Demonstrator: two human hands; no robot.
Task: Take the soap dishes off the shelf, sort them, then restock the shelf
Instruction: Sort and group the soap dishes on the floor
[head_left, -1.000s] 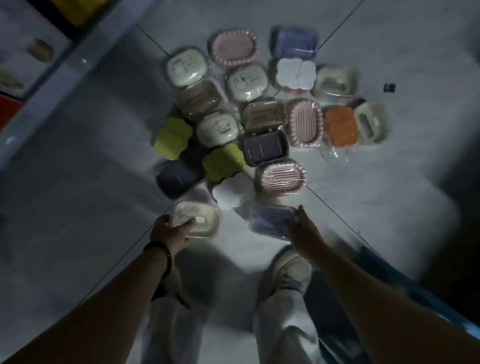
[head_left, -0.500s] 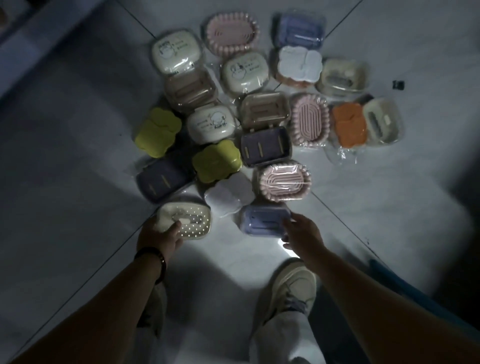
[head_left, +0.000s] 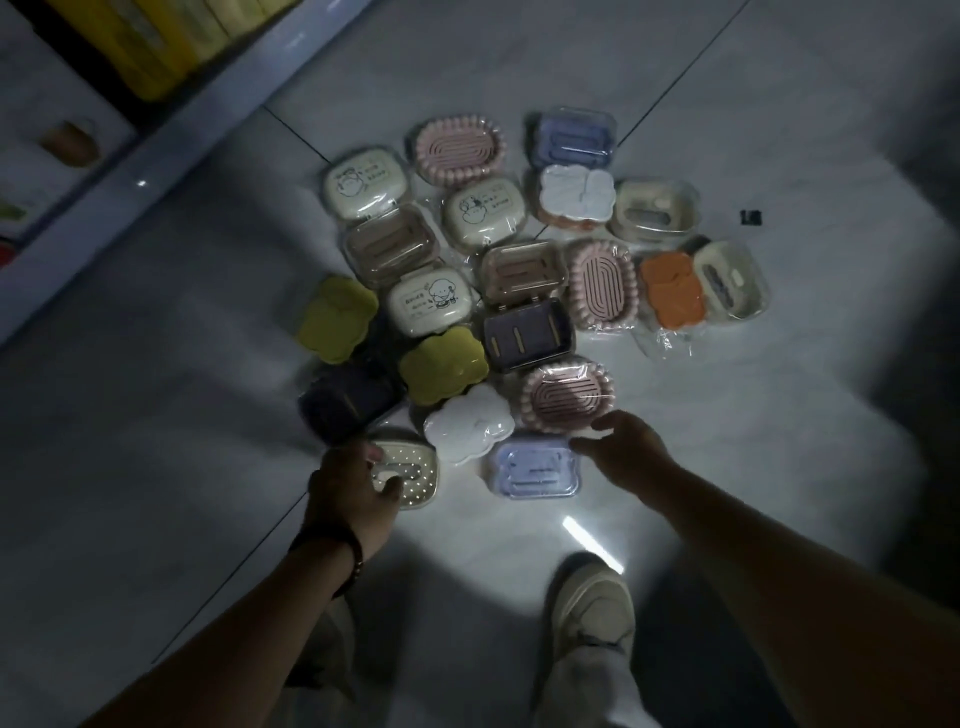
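Soap dishes: twenty counted, all on the floor in one cluster, none on the shelf; several are in clear wrap.
Yellow-green cloud dishes (head_left: 337, 318): two, on the left side of the cluster.
Dark purple dishes (head_left: 350, 408): two, one at the left, one in the middle.
Left hand (head_left: 353, 488): grips the nearest perforated cream dish (head_left: 410, 475), thumb on top and fingers curled over its far edge. A black wristband (head_left: 332, 551) is on the wrist.
Perforated cream dishes: three, one in that hand and two at the right.
Cartoon-print cream boxes (head_left: 363, 182): three.
Brown clear-lid boxes (head_left: 389, 244): two.
Pink oval dishes (head_left: 460, 150): three.
White cloud dishes (head_left: 467, 423): two.
Lilac boxes (head_left: 535, 470): two, one far and one near.
Right hand (head_left: 623, 447): holds nothing, fingers spread and loose. It is just beside the near lilac box and the near pink oval; contact cannot be told.
Orange cloud dish (head_left: 670, 288): one.
Shelf (head_left: 156, 150): upper left, pale edge, yellow packs (head_left: 156, 41) on it.
Floor (head_left: 727, 441): pale tiles with dark joints, dimly lit, with a bright glare strip.
Shoe (head_left: 592, 608): one, pale, near the glare strip.
Small dark object (head_left: 750, 217): one, right of the cluster, apart from it.
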